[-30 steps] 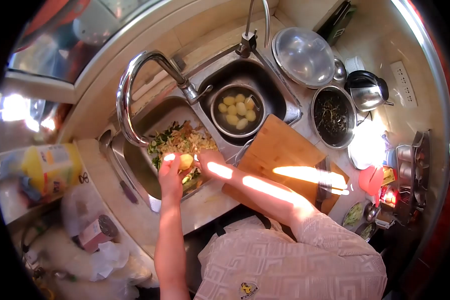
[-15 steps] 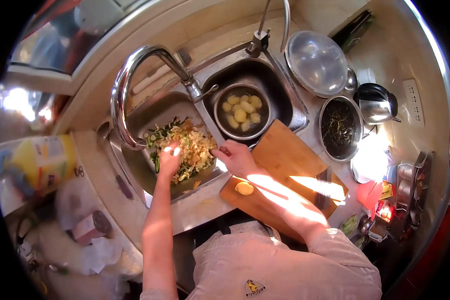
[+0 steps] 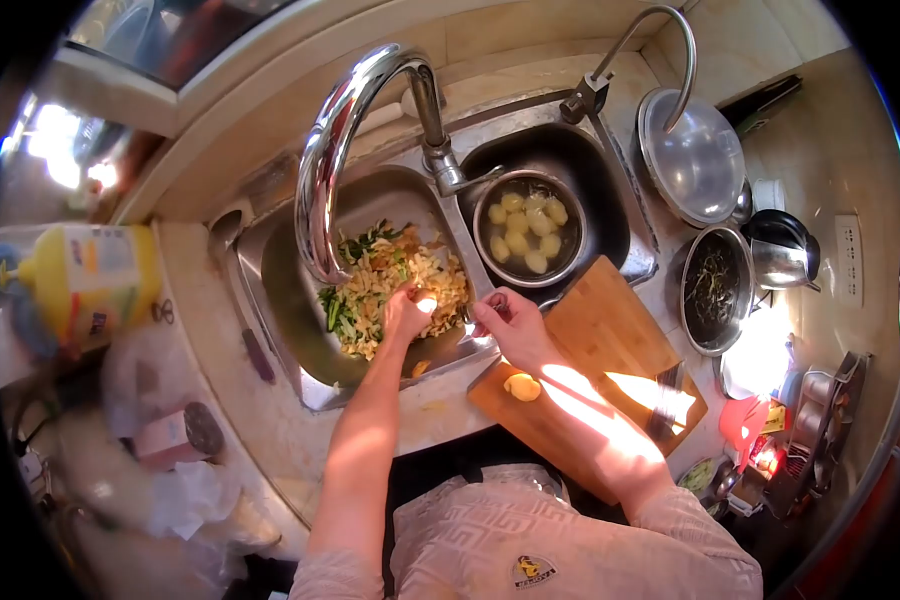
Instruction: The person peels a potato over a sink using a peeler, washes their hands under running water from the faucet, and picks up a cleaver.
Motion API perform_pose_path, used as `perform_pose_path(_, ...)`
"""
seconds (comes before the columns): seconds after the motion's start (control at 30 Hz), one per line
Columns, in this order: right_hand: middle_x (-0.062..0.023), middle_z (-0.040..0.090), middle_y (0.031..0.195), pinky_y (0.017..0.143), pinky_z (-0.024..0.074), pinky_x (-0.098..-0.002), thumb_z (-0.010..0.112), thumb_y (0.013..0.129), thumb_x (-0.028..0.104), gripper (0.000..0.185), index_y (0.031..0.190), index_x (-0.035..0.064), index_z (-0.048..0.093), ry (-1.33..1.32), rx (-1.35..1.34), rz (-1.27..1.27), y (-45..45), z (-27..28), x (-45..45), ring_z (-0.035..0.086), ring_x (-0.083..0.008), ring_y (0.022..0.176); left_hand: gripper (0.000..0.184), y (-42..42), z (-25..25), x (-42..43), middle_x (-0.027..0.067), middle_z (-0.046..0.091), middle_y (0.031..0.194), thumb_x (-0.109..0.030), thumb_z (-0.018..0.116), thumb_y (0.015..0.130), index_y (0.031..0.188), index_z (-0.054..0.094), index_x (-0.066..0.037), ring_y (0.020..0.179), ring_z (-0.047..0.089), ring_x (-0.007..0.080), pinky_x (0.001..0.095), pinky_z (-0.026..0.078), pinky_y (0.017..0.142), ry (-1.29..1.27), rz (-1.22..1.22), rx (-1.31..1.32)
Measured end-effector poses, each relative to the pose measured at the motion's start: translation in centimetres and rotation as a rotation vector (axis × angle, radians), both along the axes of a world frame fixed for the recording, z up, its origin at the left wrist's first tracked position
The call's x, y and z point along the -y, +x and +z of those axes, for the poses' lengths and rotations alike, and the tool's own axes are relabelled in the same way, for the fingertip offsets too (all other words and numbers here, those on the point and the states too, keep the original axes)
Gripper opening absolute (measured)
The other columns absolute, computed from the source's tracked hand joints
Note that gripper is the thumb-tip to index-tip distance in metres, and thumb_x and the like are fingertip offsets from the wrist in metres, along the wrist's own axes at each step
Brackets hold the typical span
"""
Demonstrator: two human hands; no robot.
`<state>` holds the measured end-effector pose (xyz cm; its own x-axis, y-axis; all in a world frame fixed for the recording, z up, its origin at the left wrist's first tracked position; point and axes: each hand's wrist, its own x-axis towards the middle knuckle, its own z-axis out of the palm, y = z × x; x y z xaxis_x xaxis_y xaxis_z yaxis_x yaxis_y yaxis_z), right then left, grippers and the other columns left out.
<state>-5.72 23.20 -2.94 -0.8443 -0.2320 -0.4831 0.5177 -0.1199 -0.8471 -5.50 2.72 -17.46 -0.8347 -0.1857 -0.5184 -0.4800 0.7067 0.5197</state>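
My left hand (image 3: 406, 314) is in the left sink basin (image 3: 280, 330), against a heap of chopped vegetable scraps (image 3: 435, 275), pale bits with green leafy pieces. Its fingertips are partly lost among the scraps. Over the basin's right edge is my right hand (image 3: 510, 322), its fingers curled together around something small and dark that I cannot make out. Peeled potatoes (image 3: 517, 222) lie in water in a round metal pot (image 3: 482, 240) in the right basin. One yellow cut piece (image 3: 522, 387) rests on the wooden cutting board (image 3: 610, 320), below my right forearm.
A chrome faucet (image 3: 320, 170) arches over the left basin. A dark-bladed object (image 3: 667, 400) lies on the board. To the right stand a metal bowl with dark leafy contents (image 3: 715, 285), a kettle (image 3: 778, 255) and a lid (image 3: 695, 160). A yellow bottle (image 3: 100, 280) is at left.
The view has shifted, so the counter appears farther right. My left hand has moved rightward across the heap, closer to my right hand. My right hand stays by the basin edge, fingers curled.
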Motion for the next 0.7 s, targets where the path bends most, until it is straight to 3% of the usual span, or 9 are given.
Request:
perform_pose_path(0.03,-0.0024,0.058,0.075,0.06,0.0451,-0.0219,0.059,0.088,0.017,0.019,0.083,0.0012,0.052,-0.003,-0.005,-0.002,-0.3,0.1,0.2,0.056,-0.0084,0.065,0.039,-0.7,1.8,0.8,0.0105,0.064,0.087,-0.031,0.061,0.076,0.104,0.056,-0.004,0.08,0.06,0.0282,0.0342,0.047,0.071,0.188,0.054,-0.053)
perform_pose_path(0.1,-0.0018,0.057,0.073,0.06,0.0452,-0.0215,0.059,0.088,0.017,0.018,0.084,0.0013,0.052,-0.018,0.025,0.014,-0.5,0.0,0.8,0.056,-0.0084,0.065,0.026,0.4,3.2,2.6,0.0026,0.054,0.07,-0.024,0.051,0.082,0.098,0.054,-0.003,0.058,0.05,0.0128,0.024,0.038,0.05,0.712,0.525,-0.013)
perform_pose_path(0.17,-0.0028,0.058,0.075,0.062,0.046,-0.0237,0.061,0.086,0.018,0.02,0.088,0.0008,0.052,-0.035,0.026,0.057,-0.5,0.1,2.3,0.057,-0.01,0.069,0.022,0.8,6.9,3.6,0.0012,0.051,0.069,-0.025,0.042,0.085,0.094,0.053,-0.007,0.053,0.044,0.0108,0.0225,0.032,0.046,1.134,0.645,0.055)
perform_pose_path(0.3,-0.012,0.056,0.091,0.076,0.044,-0.033,0.064,0.082,0.019,0.024,0.093,0.0008,0.052,0.222,-0.666,0.256,-1.0,0.6,6.4,0.054,-0.0246,0.087,0.029,1.8,11.4,3.0,-0.0001,0.053,0.073,-0.028,0.033,0.09,0.096,0.053,-0.007,0.056,0.048,0.0094,0.0218,0.035,0.047,1.221,0.649,-0.065)
perform_pose_path(0.37,-0.0134,0.054,0.092,0.077,0.0422,-0.0345,0.063,0.081,0.02,0.024,0.094,0.0022,0.053,0.219,-0.624,0.305,-1.0,1.8,7.4,0.051,-0.0283,0.089,0.041,2.1,12.2,2.5,-0.0008,0.056,0.078,-0.039,0.028,0.096,0.096,0.054,-0.007,0.059,0.049,0.0076,0.0211,0.037,0.049,0.986,0.758,-0.172)
perform_pose_path(0.4,-0.0126,0.054,0.09,0.076,0.0419,-0.0346,0.062,0.081,0.02,0.023,0.093,0.0026,0.054,0.2,-0.63,0.332,-1.1,2.4,8.0,0.051,-0.0278,0.088,0.053,2.4,14.0,1.9,-0.0015,0.057,0.079,-0.051,0.025,0.095,0.096,0.054,-0.007,0.06,0.048,0.0058,0.02,0.037,0.05,0.933,0.661,-0.22)
perform_pose_path(0.5,-0.0111,0.054,0.087,0.073,0.0414,-0.0342,0.059,0.081,0.024,0.023,0.088,0.0028,0.056,0.165,-0.61,0.329,-0.9,3.8,8.6,0.051,-0.0267,0.084,0.056,3.2,15.8,1.7,-0.0018,0.057,0.075,-0.054,0.025,0.094,0.096,0.055,-0.007,0.058,0.047,0.0046,0.0188,0.035,0.05,0.74,0.549,-0.249)
perform_pose_path(0.67,-0.0094,0.054,0.075,0.065,0.0432,-0.0322,0.061,0.08,0.027,0.025,0.082,0.0021,0.056,0.123,-0.415,0.404,-1.5,3.8,8.5,0.053,-0.0203,0.07,0.056,4.3,16.3,2.5,-0.0031,0.052,0.068,-0.053,0.024,0.095,0.096,0.055,-0.006,0.052,0.039,0.0037,0.0191,0.03,0.045,0.844,0.639,-0.252)
perform_pose_path(0.7,-0.0086,0.054,0.072,0.063,0.0436,-0.0318,0.062,0.081,0.026,0.025,0.081,0.0021,0.055,0.103,-0.308,0.455,-1.6,3.9,8.5,0.054,-0.018,0.067,0.055,4.5,16.4,3.4,-0.0014,0.052,0.07,-0.052,0.025,0.095,0.096,0.054,-0.005,0.053,0.041,0.0059,0.0202,0.031,0.046,1.041,0.678,-0.167)
